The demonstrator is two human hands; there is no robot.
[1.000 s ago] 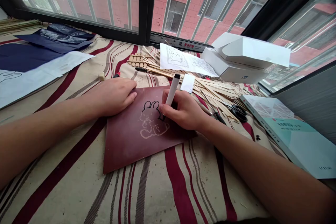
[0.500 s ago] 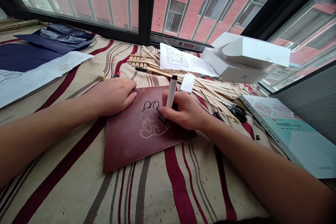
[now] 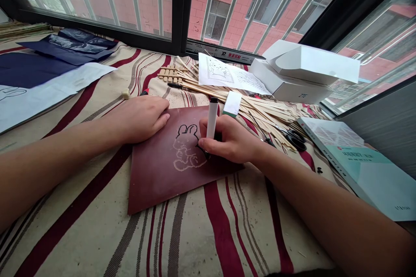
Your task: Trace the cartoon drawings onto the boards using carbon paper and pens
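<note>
A dark red-brown sheet (image 3: pixel 156 181) lies on the striped cloth in front of me. On it is a pale outline drawing of a rabbit-like figure (image 3: pixel 186 149), with black lines over its ears and along its right side. My right hand (image 3: pixel 232 138) grips a white marker (image 3: pixel 212 119) with a black end, held nearly upright at the drawing's right side. The marker's tip is hidden by the fingers. My left hand (image 3: pixel 143 117) rests flat on the sheet's upper left corner, fingers stretched out and holding nothing.
Thin wooden strips (image 3: pixel 260 112), scissors (image 3: pixel 294 138), a printed paper (image 3: pixel 216 71) and a white eraser-like block (image 3: pixel 232 104) lie beyond the sheet. A white box (image 3: pixel 302 88) stands back right, a book (image 3: pixel 367 169) at right. Dark blue sheets (image 3: pixel 35 69) lie left, before the barred window.
My right hand and the marker have shifted slightly downward along the drawing's right side, and the marker stands a little more upright. My left hand and the sheet have stayed put.
</note>
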